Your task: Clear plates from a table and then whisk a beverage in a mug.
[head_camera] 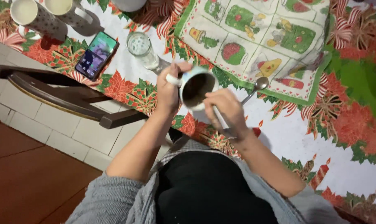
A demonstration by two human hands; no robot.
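Left hand [168,92] fingers closed on the mug [196,87] handle, held above the bench [287,137] edge. Right hand [226,108] grips a spoon [254,89]. Advisable: keep mug level, stir gently.

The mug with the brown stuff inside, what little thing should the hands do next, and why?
Probably tip the mug a bit more upright. The left hand holds it by the handle, tilted toward the person, with dark contents inside. The right hand holds a spoon outside the rim, bowl pointing away, so leveling would likely keep things from spilling.
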